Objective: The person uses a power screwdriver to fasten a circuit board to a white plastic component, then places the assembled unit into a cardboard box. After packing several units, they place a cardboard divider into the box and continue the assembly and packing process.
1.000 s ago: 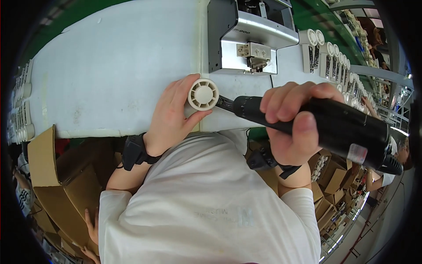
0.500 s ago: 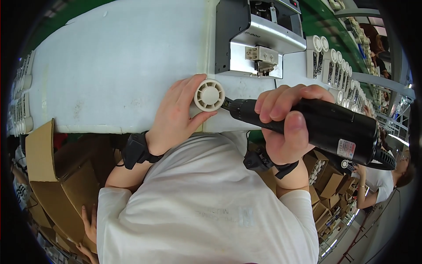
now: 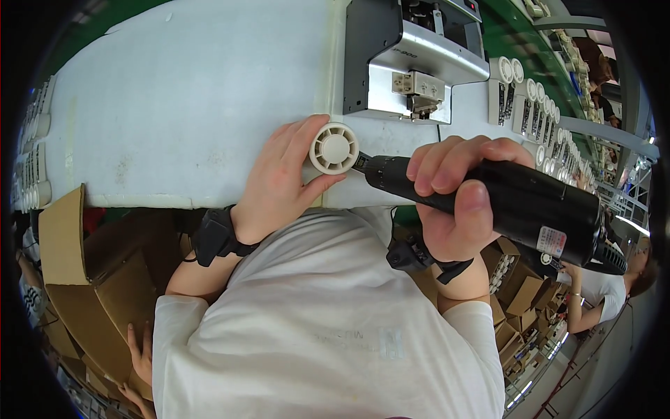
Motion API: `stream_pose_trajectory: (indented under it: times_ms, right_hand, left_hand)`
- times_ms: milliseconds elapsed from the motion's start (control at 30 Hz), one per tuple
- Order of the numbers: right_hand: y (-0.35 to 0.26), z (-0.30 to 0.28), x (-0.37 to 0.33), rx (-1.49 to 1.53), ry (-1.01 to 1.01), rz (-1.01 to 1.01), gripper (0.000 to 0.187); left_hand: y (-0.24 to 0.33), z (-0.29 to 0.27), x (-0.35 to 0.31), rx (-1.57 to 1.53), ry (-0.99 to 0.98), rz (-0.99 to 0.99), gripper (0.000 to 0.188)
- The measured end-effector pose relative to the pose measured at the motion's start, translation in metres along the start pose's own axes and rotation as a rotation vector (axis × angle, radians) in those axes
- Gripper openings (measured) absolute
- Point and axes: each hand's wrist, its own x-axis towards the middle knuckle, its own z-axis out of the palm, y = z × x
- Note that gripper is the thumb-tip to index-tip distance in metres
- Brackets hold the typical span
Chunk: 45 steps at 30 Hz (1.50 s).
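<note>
Between the fingers and thumb of my left hand (image 3: 283,164) is a white round plastic part (image 3: 335,148), with a ring of slots around a plain centre disc. It is held over the near edge of the table. My right hand (image 3: 460,188) wraps around a thick black electric screwdriver (image 3: 537,202) with a pale label on its side. The tool lies almost level, its narrow nose pointing left at a dark piece at the white part's right side. Where the bit meets the part is too small to make out.
A grey and silver machine (image 3: 419,63) stands on the white table (image 3: 188,91) beyond my hands. Rows of similar white parts (image 3: 534,105) line the right side, with more at the far left. An open cardboard box (image 3: 105,279) sits below left. Another person (image 3: 593,293) is at the lower right.
The whole view has shifted very slightly. Both hands keep their grip, with the screwdriver's nose still against or close beside the white part.
</note>
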Motion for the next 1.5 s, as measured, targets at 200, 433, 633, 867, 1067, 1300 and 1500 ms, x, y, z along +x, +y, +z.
stream_pose_trajectory:
  times_ms: [200, 433, 633, 867, 1067, 1300, 1500]
  right_hand:
    - [0.005, 0.000, -0.002, 0.005, 0.002, -0.004, 0.034]
    - [0.009, 0.002, -0.008, -0.024, -0.052, -0.064, 0.033]
    - [0.014, 0.009, -0.007, -0.014, -0.058, -0.083, 0.035]
    - [0.011, 0.009, -0.013, -0.011, -0.005, -0.046, 0.037]
    - [-0.026, -0.009, -0.007, 0.330, -0.021, -0.107, 0.040]
    - [-0.015, -0.009, 0.001, 0.368, 0.034, -0.061, 0.037]
    - [-0.006, -0.015, 0.000, 0.360, 0.070, 0.034, 0.033]
  left_hand:
    - [0.001, 0.001, -0.001, 0.009, 0.002, -0.002, 0.068]
    - [0.001, 0.002, 0.000, -0.006, 0.004, 0.001, 0.067]
    - [0.001, -0.005, 0.004, 0.011, 0.004, 0.010, 0.066]
    - [0.011, -0.011, 0.003, 0.005, 0.012, 0.153, 0.066]
    - [0.029, -0.086, -0.016, 0.131, -0.353, -0.134, 0.060]
    - [-0.064, -0.228, 0.003, 0.283, 0.702, -0.487, 0.061]
    - [-0.204, -0.356, 0.009, 0.657, 1.300, -0.732, 0.055]
